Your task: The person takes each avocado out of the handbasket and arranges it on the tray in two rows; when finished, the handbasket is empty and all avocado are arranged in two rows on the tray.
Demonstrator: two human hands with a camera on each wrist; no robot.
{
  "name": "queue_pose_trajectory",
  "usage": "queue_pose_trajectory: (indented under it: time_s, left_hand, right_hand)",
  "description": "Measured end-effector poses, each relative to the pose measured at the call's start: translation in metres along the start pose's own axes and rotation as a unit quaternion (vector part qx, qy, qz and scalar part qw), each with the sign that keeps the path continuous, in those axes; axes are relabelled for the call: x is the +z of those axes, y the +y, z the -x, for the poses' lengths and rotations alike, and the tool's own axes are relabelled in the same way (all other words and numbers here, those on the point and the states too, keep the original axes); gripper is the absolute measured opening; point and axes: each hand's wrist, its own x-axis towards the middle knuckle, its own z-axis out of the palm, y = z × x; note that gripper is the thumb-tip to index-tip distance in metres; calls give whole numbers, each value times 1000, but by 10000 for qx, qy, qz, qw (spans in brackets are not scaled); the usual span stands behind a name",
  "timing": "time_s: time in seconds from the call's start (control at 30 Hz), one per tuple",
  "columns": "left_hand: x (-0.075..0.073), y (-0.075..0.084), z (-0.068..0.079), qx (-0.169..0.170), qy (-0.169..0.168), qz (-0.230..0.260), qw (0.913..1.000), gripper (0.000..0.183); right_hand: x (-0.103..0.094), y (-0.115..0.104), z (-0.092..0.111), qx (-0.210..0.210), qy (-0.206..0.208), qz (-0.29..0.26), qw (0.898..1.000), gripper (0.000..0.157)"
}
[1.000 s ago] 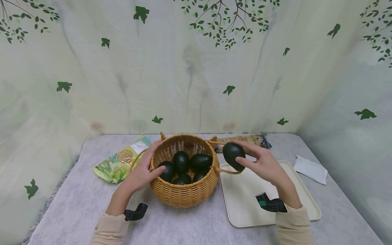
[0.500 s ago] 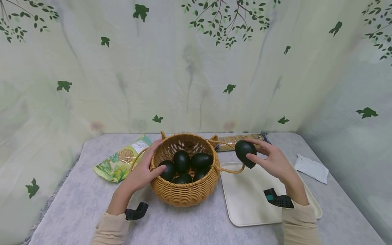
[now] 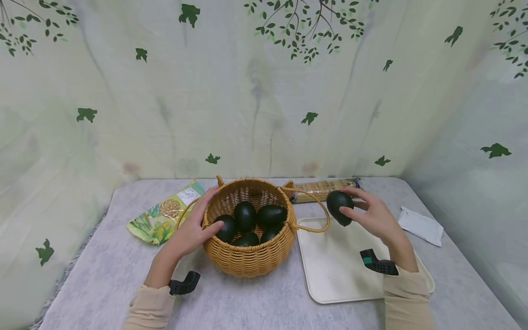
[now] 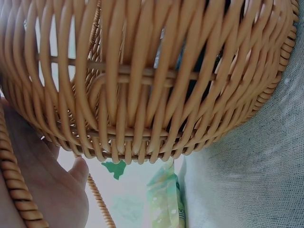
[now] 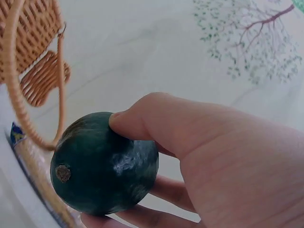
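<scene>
A pale leaf-printed backdrop (image 3: pixel 264 101) meets the far edge of the grey-covered desk (image 3: pixel 247 302) across mid-frame; cloth runs from the wicker basket (image 3: pixel 249 261) at centre down to the bottom of the frame. The cream tray (image 3: pixel 338 275), lower right, lies just beside the basket. Right of centre, the right hand (image 3: pixel 373 213), half-closed, pinches one avocado (image 3: pixel 340 208) between thumb and fingers, raised just beyond the basket's handle (image 3: pixel 327 220). The left hand (image 3: pixel 191 233), thumb spread wide from the fingers, rests on the basket's left rim; five avocados (image 3: pixel 245 216) show inside.
</scene>
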Motion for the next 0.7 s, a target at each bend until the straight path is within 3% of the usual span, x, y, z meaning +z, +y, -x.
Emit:
queue_pose_trajectory:
  time_s: [0.27,0.7]
  left_hand:
    - [0,-1,0,0,1,-3,10000,85]
    - [0,-2,0,31,8,-22,10000,84]
  right_hand:
    - [7,20,-10,275,-327,-203,9989,61]
    - [23,40,-20,504,-628,-61,9967,61]
